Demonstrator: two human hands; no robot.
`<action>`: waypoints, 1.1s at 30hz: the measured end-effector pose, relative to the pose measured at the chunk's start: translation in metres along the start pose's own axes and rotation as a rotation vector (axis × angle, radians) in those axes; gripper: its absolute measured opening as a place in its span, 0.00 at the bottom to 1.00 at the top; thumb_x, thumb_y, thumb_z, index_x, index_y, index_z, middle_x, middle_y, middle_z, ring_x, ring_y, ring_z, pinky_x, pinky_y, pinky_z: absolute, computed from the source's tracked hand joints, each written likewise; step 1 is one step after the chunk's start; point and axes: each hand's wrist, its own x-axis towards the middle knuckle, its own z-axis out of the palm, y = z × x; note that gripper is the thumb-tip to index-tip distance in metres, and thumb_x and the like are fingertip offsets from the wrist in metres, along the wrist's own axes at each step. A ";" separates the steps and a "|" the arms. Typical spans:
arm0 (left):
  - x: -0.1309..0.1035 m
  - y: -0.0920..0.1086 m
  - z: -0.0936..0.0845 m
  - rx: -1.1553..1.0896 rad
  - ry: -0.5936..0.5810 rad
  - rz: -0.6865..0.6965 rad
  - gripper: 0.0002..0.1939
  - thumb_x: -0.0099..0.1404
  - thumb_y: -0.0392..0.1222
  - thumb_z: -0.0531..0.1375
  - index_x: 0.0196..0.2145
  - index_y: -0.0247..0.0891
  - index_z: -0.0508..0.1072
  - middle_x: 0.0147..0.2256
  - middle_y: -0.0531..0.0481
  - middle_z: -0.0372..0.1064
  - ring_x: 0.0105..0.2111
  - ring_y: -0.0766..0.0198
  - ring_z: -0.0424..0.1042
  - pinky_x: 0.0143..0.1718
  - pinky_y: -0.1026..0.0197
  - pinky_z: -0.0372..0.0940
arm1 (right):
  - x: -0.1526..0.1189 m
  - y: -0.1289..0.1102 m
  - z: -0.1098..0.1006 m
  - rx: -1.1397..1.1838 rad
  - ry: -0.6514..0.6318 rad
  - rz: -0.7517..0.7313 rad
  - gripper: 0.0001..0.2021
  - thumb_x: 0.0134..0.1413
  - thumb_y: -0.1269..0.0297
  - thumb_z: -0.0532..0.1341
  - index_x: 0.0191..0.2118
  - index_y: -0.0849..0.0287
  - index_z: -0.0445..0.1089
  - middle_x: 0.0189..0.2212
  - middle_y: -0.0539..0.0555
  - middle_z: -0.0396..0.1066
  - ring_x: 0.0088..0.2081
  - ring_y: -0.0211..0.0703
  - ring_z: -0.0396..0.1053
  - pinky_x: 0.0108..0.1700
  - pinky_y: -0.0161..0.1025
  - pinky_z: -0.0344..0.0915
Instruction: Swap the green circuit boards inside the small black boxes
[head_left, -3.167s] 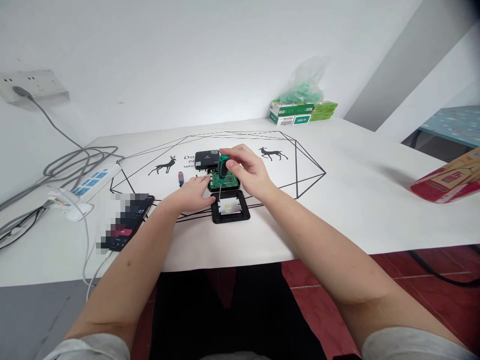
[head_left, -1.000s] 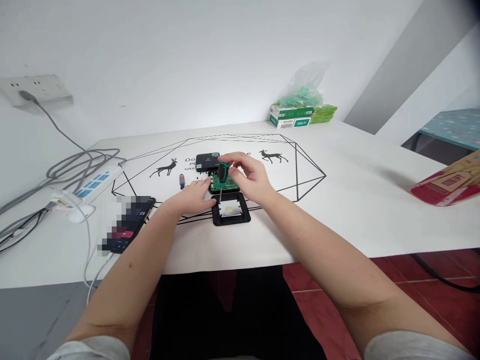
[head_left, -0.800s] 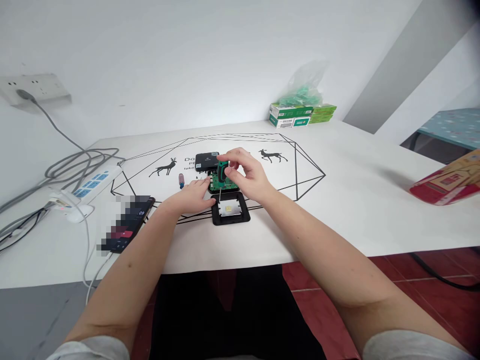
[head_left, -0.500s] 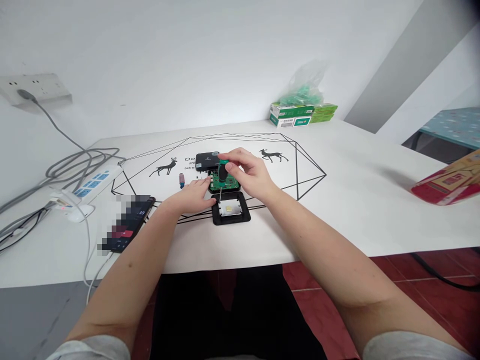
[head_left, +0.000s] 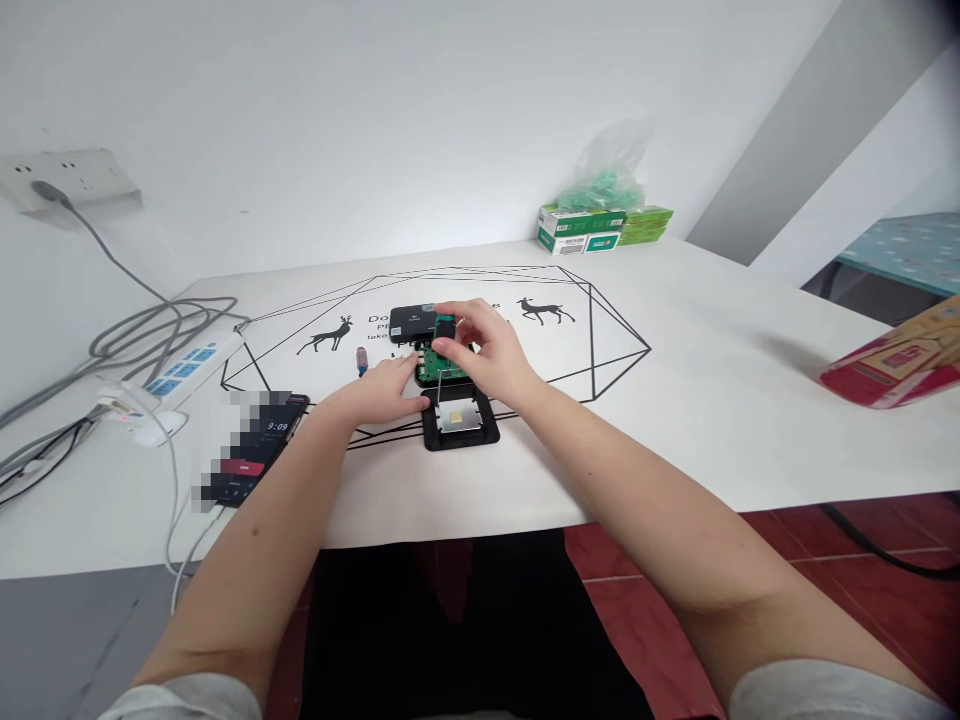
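Note:
My right hand point(head_left: 487, 350) is closed around the green-and-black handle of a screwdriver point(head_left: 445, 332). The thin shaft points down to the upper left corner of a black housing part point(head_left: 459, 442) with a silver metal plate point(head_left: 460, 416) in it. Behind that part lies a green circuit board point(head_left: 435, 366) in a black case, partly covered by my right hand. My left hand point(head_left: 379, 392) rests with fingers spread, the fingertips at the board's left edge and the thumb at the housing's corner. A black cover point(head_left: 411, 322) with small stickers lies beyond the board.
A second, short screwdriver point(head_left: 361, 360) lies left of the board. A phone point(head_left: 262, 450), a power strip point(head_left: 191, 368) and grey cables point(head_left: 180, 305) are at the left. Green-and-white boxes point(head_left: 581, 230) stand against the wall, and a red-and-tan package point(head_left: 892, 360) sits far right.
The screwdriver handle has turned slightly in my right hand, and the fingers have shifted around it. My left hand keeps its place; the whole view has drifted very slightly.

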 end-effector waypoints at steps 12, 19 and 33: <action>0.006 -0.020 -0.014 -0.161 0.618 -0.381 0.27 0.73 0.33 0.50 0.64 0.37 0.76 0.64 0.37 0.74 0.65 0.44 0.72 0.70 0.42 0.65 | 0.001 0.034 0.005 -0.004 0.192 0.287 0.18 0.59 0.60 0.67 0.54 0.54 0.73 0.50 0.58 0.77 0.44 0.47 0.77 0.52 0.53 0.78; 0.007 -0.013 -0.014 -0.299 0.632 -0.425 0.24 0.73 0.31 0.52 0.60 0.37 0.78 0.60 0.40 0.78 0.59 0.46 0.77 0.65 0.44 0.69 | -0.008 0.040 0.021 0.003 0.051 0.366 0.15 0.57 0.59 0.67 0.49 0.53 0.74 0.44 0.54 0.80 0.40 0.46 0.77 0.51 0.52 0.78; 0.011 -0.016 -0.008 -0.275 0.612 -0.392 0.23 0.70 0.31 0.53 0.57 0.39 0.79 0.59 0.41 0.79 0.60 0.48 0.77 0.66 0.47 0.68 | -0.006 0.044 0.022 0.068 0.060 0.417 0.16 0.54 0.57 0.68 0.48 0.53 0.73 0.44 0.53 0.79 0.40 0.45 0.75 0.50 0.51 0.77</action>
